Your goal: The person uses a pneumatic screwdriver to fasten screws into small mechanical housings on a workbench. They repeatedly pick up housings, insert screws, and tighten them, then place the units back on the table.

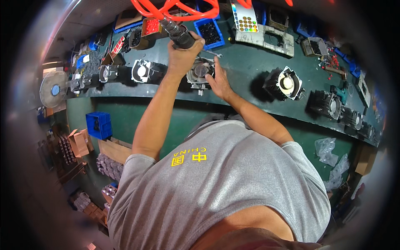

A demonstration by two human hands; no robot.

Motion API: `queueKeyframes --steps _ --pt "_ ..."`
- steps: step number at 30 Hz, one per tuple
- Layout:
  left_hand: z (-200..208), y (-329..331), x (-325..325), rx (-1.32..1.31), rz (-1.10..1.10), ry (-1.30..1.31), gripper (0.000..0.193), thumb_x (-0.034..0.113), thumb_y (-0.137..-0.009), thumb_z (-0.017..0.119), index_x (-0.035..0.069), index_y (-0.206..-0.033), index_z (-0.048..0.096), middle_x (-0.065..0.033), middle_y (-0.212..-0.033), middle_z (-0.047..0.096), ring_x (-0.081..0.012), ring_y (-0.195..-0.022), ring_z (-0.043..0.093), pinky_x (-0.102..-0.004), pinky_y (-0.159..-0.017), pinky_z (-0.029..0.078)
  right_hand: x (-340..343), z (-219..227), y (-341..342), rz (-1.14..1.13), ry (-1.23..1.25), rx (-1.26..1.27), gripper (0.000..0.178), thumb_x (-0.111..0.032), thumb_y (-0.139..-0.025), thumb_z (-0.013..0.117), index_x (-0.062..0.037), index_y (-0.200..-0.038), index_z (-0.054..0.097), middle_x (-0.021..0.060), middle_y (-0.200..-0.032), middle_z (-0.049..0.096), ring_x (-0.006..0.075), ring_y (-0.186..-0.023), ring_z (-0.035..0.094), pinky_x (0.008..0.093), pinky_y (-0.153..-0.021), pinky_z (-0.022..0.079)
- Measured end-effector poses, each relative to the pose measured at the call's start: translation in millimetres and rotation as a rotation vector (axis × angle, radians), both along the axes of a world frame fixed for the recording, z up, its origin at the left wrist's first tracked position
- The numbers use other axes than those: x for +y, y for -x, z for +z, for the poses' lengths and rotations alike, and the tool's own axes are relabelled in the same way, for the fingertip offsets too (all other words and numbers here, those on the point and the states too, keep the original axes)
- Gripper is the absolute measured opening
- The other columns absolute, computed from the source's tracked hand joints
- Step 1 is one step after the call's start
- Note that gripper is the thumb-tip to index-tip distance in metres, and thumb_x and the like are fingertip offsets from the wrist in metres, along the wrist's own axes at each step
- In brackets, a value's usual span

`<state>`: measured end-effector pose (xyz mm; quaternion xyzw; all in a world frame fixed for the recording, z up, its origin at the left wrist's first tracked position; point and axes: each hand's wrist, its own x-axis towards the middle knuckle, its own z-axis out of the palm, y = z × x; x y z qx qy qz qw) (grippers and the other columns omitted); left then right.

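My left hand point(185, 54) is wrapped around a dark air driver point(180, 36) with a metal fitting at its top. A red coiled hose point(179, 9) runs from that fitting. Just below and to the right, a motor with a round metal end point(201, 71) stands at the table's near edge. My right hand point(219, 82) lies against this motor's right side, thumb and forefinger stretched apart. A small open-end wrench point(214, 54) lies just beyond it. The driver's lower tip is hidden by my left hand.
More finned motors stand along the green table point(246, 79), including a white-faced one point(141, 71) on the left and another point(286, 83) on the right. Behind are a blue parts bin point(209, 34), a box of red pieces point(151, 26) and a foam frame point(266, 41). A fan point(55, 89) stands far left.
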<state>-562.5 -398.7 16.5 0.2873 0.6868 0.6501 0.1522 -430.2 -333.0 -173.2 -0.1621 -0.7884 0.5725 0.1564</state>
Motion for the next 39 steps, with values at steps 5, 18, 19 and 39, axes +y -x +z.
queueKeyframes --steps 5,18,19,39 --pt "-1 3 -1 0.023 -0.003 -0.002 0.007 0.000 -0.085 0.075 0.003 -0.087 0.069 0.0019 -0.083 0.066 -0.0075 -0.078 0.060 -0.0254 -0.074 0.049 -1 -1 1 -0.008 0.009 -0.006 0.088 -0.018 -0.092 0.063 -0.0013 -0.161 0.011 0.0302 -0.153 0.037 0.0477 -0.137 0.036 0.0497 -0.118 0.028" --pt "21 -5 -49 0.054 0.070 -0.106 0.019 0.001 -0.085 0.078 0.002 -0.102 0.069 -0.0014 -0.095 0.070 -0.0094 -0.087 0.063 -0.0265 -0.081 0.052 -8 4 -1 -0.137 0.057 0.029 0.107 -0.033 -0.084 0.077 0.0054 -0.159 0.011 0.0294 -0.148 0.044 0.0431 -0.134 0.046 0.0467 -0.116 0.034" --pt "23 -7 -60 0.089 0.082 -0.084 0.019 0.001 -0.086 0.078 0.002 -0.102 0.069 -0.0017 -0.095 0.070 -0.0095 -0.087 0.064 -0.0266 -0.081 0.052 -12 13 -4 -0.106 0.065 0.040 0.113 -0.036 -0.080 0.081 0.0060 -0.158 0.011 0.0295 -0.148 0.044 0.0426 -0.135 0.045 0.0466 -0.116 0.034" --pt "-10 -26 -115 -0.024 0.103 -0.064 0.029 0.001 -0.086 0.078 0.001 -0.110 0.063 -0.0073 -0.099 0.070 -0.0121 -0.088 0.065 -0.0283 -0.081 0.054 -33 24 -8 -0.132 -0.137 -0.004 0.127 -0.027 -0.062 0.091 0.0073 -0.156 0.013 0.0304 -0.146 0.043 0.0435 -0.133 0.046 0.0476 -0.115 0.037"
